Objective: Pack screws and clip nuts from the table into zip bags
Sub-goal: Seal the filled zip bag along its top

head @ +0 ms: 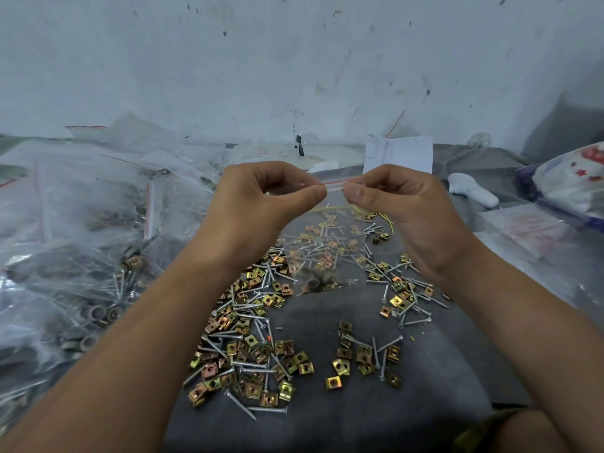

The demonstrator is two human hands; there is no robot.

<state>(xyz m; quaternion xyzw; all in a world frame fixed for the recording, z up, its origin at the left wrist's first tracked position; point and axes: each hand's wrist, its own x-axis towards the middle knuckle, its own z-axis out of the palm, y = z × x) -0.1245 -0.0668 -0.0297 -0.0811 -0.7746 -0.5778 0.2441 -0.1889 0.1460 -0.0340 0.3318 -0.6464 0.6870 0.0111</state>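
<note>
Two hands pinch my zip bag [322,243] at its red top strip: left hand [261,194], right hand [397,197]. It hangs below my fingers, some parts inside. I think I'm sealing it; next, slide along the strip.

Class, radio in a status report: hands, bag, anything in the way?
Left hand and right hand pinch the zip bag by its top strip. Bag hangs above the loose screws and clip nuts, a few parts inside. Nothing in the way.
</note>
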